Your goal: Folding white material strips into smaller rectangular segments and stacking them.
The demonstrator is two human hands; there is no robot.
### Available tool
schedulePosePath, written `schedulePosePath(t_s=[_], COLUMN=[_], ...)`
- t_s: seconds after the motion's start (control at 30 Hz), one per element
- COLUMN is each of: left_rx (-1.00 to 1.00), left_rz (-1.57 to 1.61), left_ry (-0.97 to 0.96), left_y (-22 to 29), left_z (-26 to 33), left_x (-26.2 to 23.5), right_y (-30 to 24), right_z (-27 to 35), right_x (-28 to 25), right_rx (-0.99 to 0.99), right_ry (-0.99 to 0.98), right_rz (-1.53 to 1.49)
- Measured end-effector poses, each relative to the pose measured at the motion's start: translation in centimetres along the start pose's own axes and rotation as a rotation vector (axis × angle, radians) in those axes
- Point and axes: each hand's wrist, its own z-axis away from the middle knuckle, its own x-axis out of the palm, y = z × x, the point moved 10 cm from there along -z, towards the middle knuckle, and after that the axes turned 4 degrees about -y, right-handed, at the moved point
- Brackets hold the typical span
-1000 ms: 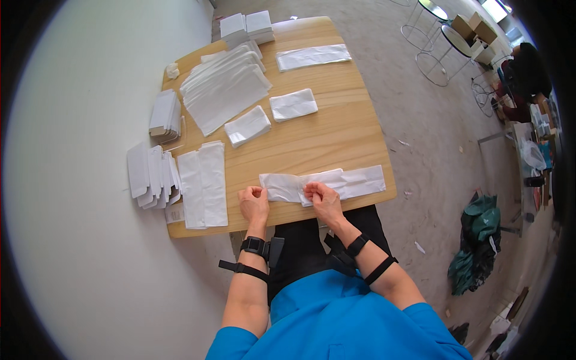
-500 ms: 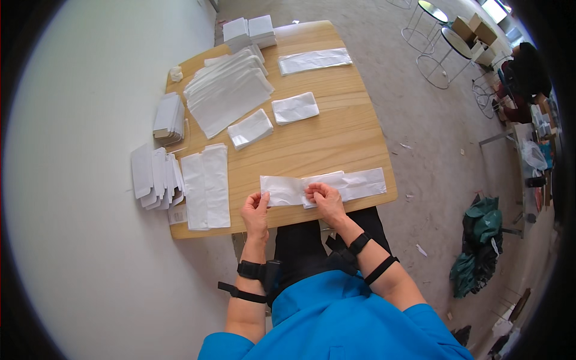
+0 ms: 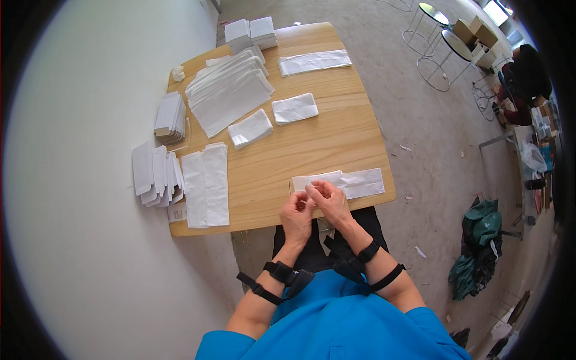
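At the near edge of the table lies a long, thin white sheet (image 3: 363,183), its left part doubled over toward the right, on or beside another white piece. My left hand (image 3: 297,219) is closed with curled fingers, its tips meeting those of my right hand at the sheet's left end. My right hand (image 3: 330,201) pinches over the folded part. Fingers hide most of the fold, and whether the sheet is paper or film I cannot tell.
Farther up the wooden table (image 3: 336,141) lie two small folded white stacks (image 3: 295,108), a fanned pile of white sheets (image 3: 228,93) and a long folded strip (image 3: 315,62). White boxes (image 3: 170,117) line the left edge beside the wall. A person (image 3: 525,78) sits far right.
My left hand has moved right, bringing the sheet's left end over toward my right hand. The sheet now reaches less far left. My right hand has barely shifted.
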Motion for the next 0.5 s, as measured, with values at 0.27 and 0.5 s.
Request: schedulePosePath(t_s=[0.27, 0.5], left_rx=[0.014, 0.377], left_rz=[-0.249, -0.567], left_ry=[-0.155, -0.011], left_y=[-1.6, 0.3], left_z=[1.1, -0.1], left_x=[1.9, -1.2], right_y=[0.0, 0.2], right_z=[-1.2, -2.6], right_x=[-4.5, -4.7], right_rx=[-0.065, -0.109], right_ry=[0.261, 0.218], right_rz=[0.459, 0.565])
